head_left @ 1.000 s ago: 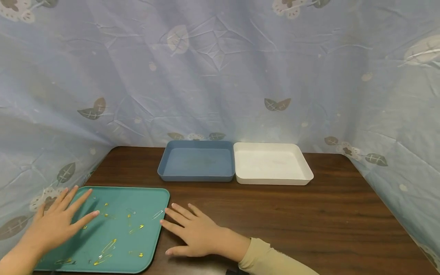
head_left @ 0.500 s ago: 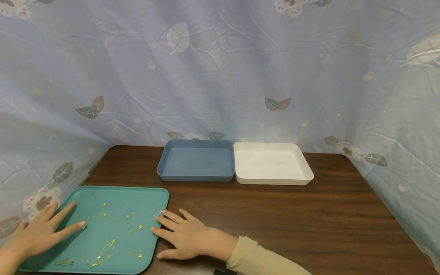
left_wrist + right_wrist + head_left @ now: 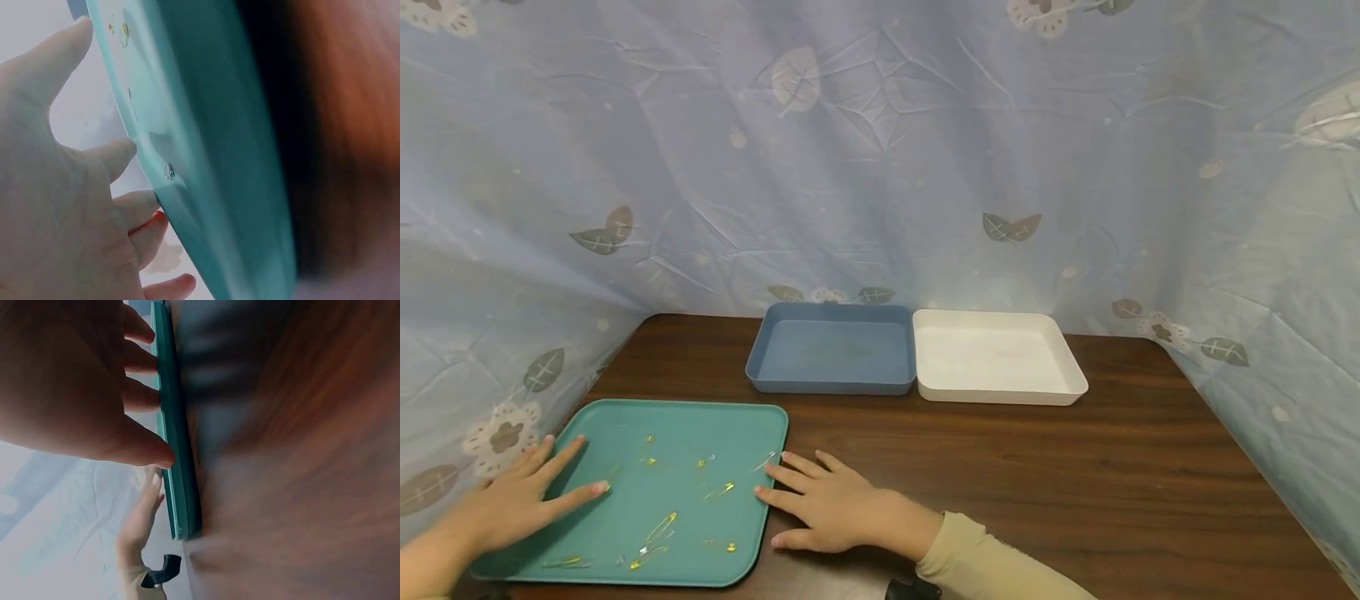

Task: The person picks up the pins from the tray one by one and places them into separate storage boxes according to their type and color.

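Left hand [image 3: 508,510] and right hand [image 3: 835,508], fingers spread and pinching nothing, flank the green tray [image 3: 700,418] on the table [image 3: 1000,483], safety pins [image 3: 731,547] scattered inside. This looks like a positioning step; taking a pin would call for a fingertip pinch.

No text, label, brand, number or sign can be read in any of the three views.
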### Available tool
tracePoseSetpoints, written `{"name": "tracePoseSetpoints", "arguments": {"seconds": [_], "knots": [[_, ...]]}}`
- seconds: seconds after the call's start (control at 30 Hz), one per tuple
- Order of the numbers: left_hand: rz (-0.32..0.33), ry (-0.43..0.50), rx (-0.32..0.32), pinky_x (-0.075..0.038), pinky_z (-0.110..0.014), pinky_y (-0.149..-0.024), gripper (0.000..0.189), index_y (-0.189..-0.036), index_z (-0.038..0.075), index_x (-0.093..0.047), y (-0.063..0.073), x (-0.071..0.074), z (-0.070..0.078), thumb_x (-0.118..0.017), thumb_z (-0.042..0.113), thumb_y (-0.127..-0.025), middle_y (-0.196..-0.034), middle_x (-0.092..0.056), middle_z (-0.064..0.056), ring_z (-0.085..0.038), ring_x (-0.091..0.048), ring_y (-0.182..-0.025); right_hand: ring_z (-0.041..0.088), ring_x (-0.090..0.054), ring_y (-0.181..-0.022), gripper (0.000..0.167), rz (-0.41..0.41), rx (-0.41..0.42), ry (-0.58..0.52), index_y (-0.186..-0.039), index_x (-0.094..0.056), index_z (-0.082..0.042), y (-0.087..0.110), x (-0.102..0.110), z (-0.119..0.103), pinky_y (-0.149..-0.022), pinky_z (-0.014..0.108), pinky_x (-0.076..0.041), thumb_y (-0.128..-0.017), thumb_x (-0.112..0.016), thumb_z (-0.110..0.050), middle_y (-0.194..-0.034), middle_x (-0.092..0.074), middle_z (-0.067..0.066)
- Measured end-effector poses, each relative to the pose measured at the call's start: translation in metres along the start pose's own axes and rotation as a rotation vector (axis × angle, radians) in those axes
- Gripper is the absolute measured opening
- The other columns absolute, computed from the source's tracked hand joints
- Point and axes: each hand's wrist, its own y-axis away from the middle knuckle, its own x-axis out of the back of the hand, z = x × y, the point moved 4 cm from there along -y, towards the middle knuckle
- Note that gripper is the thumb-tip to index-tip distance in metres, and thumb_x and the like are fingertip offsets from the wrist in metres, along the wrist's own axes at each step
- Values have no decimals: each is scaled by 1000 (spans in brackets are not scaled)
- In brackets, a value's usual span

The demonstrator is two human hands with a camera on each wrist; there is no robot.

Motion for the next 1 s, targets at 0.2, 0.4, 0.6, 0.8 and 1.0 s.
{"name": "tracePoseSetpoints", "arguments": {"seconds": [0.2,0.4,0.6,0.8,1.0], "knots": [[9,26,-51,-15,-87,-83,89,-157,9,-4,-1,-1,19,-42,62,-96,-153,-4,-40,-64,-8,-136,15,-3,-154,64,21,-20,-45,-155,-10,-39,16,-3,15,-121,50,-18,-99,-26,-63,-165,-3,-11],[27,19,-98,-15,-85,-88,90,-158,14,-6,-2,-6,37,-48,61,-94,-153,-12,-39,-64,-16,-135,20,-9,-154,64,62,-24,-52,-156,-16,-33,37,-4,27,-120,53,-22,-100,-29,-61,-165,-9,-5],[23,-5,-128,-18,-84,-91,92,-158,14,-11,0,-9,63,-51,64,-91,-157,-15,-33,-59,-21,-138,24,-12,-153,63,94,-32,-79,-156,-20,-30,61,-8,39,-118,56,-23,-100,-30,-59,-165,-13,-2],[13,-3,-167,-19,-82,-94,91,-157,17,-19,2,-13,89,-55,64,-88,-158,-18,-29,-55,-23,-140,27,-15,-152,64,120,-50,-124,-155,-23,-29,87,-16,54,-116,59,-25,-100,-30,-60,-165,-15,-1],[8,18,-228,-18,-81,-97,91,-157,21,-20,2,-18,113,-58,65,-86,-159,-21,-26,-52,-22,-143,28,-15,-152,63,136,-102,-226,-154,-27,-28,113,-23,72,-115,60,-24,-100,-32,-59,-164,-18,-2]]}}
